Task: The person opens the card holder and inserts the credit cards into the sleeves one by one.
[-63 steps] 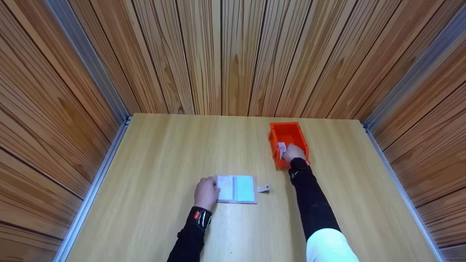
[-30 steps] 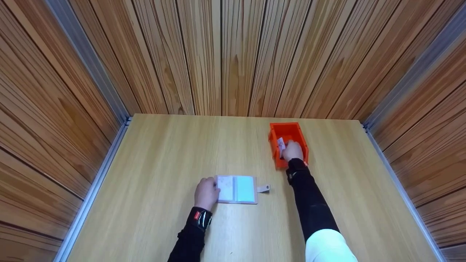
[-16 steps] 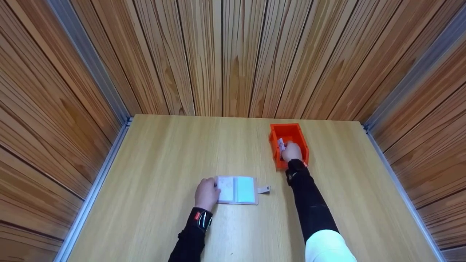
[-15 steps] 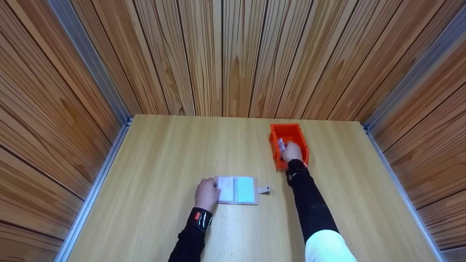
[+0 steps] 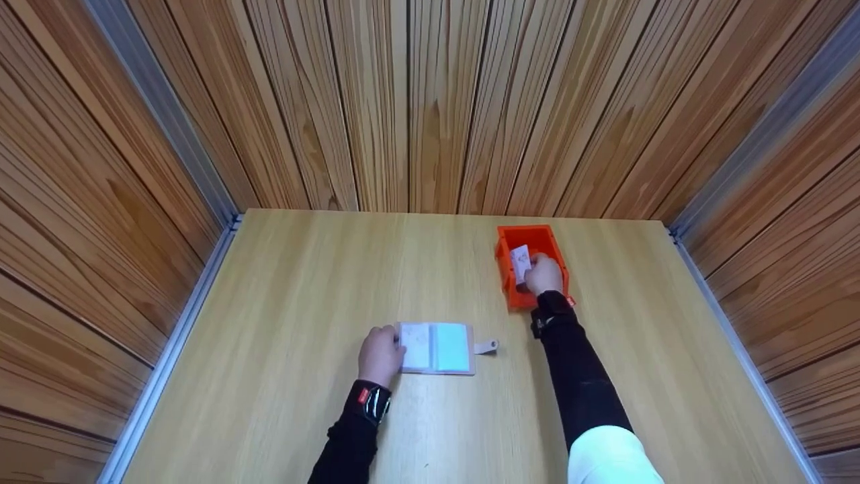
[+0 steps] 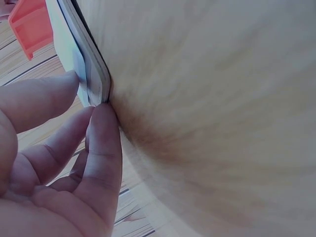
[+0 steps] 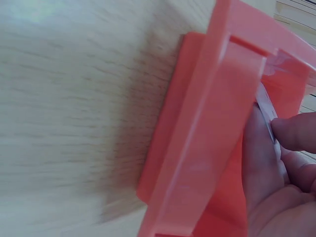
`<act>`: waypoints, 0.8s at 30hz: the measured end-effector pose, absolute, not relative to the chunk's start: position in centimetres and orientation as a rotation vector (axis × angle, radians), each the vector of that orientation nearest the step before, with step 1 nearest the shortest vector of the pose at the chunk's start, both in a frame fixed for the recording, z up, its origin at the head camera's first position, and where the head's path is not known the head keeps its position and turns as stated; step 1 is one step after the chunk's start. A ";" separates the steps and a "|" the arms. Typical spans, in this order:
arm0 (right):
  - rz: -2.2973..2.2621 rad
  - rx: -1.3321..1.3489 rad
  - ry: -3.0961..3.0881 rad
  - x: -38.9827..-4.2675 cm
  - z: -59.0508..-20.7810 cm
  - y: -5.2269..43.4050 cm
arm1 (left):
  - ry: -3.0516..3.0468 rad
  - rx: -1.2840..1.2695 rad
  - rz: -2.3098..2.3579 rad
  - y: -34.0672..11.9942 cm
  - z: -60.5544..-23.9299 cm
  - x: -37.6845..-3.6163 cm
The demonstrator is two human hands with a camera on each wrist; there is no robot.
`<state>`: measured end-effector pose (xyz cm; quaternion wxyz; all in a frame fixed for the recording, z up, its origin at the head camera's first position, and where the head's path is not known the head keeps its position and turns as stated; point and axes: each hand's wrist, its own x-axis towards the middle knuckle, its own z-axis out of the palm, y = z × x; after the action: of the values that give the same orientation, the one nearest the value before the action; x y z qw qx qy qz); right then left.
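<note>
Card [image 5: 519,261] first: a small white one, pinched between thumb and fingers [image 7: 291,131] of my right hand [image 5: 543,275], standing on edge inside the orange bin [image 5: 556,262] near the far right corner of the tabletop [image 5: 302,269]. I judge it thin, light and a little springy, slick on its faces, so the edges are where to hold it, and a hard squeeze would bow it. The right forearm, in a black sleeve, reaches straight out from the near edge, wrist just over the bin's near wall.

Toward the middle of the tabletop, closer to the near edge, an open card holder [image 5: 437,348] lies flat, its clear pockets up and its snap tab [image 5: 486,347] sticking out on the right. It looks soft-covered and likely to slide on the smooth wood unless pinned. My left hand [image 5: 379,356] is at its left edge; the wrist view shows thumb and forefinger [image 6: 101,148] gripping that edge where it meets the wood.
</note>
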<state>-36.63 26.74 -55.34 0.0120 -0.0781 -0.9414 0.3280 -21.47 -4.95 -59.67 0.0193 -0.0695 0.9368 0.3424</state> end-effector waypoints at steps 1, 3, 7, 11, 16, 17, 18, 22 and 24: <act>1.003 -0.241 -2.924 -36.6 -55.2 26.8 | 2.898 -0.223 1.060 -4.9 -59.6 -21.5; 0.997 -0.251 -2.899 -36.5 -54.8 26.9 | 2.894 -0.226 1.060 -4.9 -59.6 -21.6; 0.999 -0.263 -2.856 -36.2 -54.5 27.1 | 2.911 -0.210 1.070 -4.9 -59.7 -21.5; 1.026 -0.259 -2.824 -36.1 -54.4 27.3 | 2.941 -0.188 1.079 -5.0 -59.8 -21.3; 1.067 -0.257 -2.763 -35.8 -53.9 27.7 | 2.929 -0.196 1.076 -5.0 -59.8 -21.2; 1.073 -0.256 -2.750 -35.7 -53.7 27.7 | 2.925 -0.200 1.073 -5.0 -59.8 -21.2; 1.082 -0.256 -2.734 -35.7 -53.5 27.8 | 2.925 -0.202 1.070 -4.9 -59.8 -21.2; 1.115 -0.256 -2.676 -35.5 -52.6 28.0 | 2.935 -0.205 1.063 -4.9 -59.7 -21.2; 1.135 -0.264 -2.659 -35.4 -52.2 28.1 | 2.947 -0.198 1.062 -4.9 -59.7 -21.2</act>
<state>-35.43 28.07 -52.18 0.1188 -0.0902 -0.9095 0.3880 -21.24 -4.91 -59.70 0.0015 -0.0632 0.9388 0.3385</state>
